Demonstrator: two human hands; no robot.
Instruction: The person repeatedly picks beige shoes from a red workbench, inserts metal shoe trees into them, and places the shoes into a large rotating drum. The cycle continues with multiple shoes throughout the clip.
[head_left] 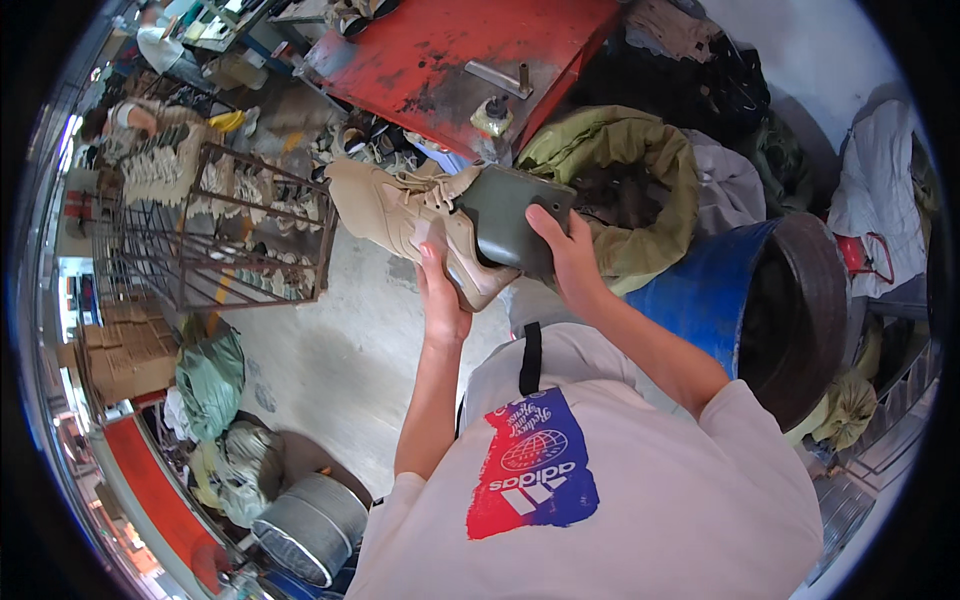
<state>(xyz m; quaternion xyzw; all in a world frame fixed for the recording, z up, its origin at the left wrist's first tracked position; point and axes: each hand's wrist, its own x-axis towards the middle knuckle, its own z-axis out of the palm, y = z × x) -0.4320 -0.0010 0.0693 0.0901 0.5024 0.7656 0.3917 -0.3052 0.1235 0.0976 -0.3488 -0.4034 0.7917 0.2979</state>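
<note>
In front of me I hold a beige lace-up shoe (385, 205), its toe pointing up and to the left. My left hand (442, 290) grips it from below near the heel, the thumb lying along its side. A dark green shoe last (515, 215) sits partly in the shoe's opening, its thick upper end sticking out. My right hand (570, 250) is closed round that end, thumb on top. Most of the right fingers are hidden behind the last, and the part of the last inside the shoe does not show.
Ahead stands a red table (450, 60) with a metal bracket (497, 78) and a small bottle (492, 117). A green sack (665, 220) and a blue drum (700, 290) are close on my right. A shoe rack (250, 235), cartons (130, 350) and a metal bucket (310, 530) line the left.
</note>
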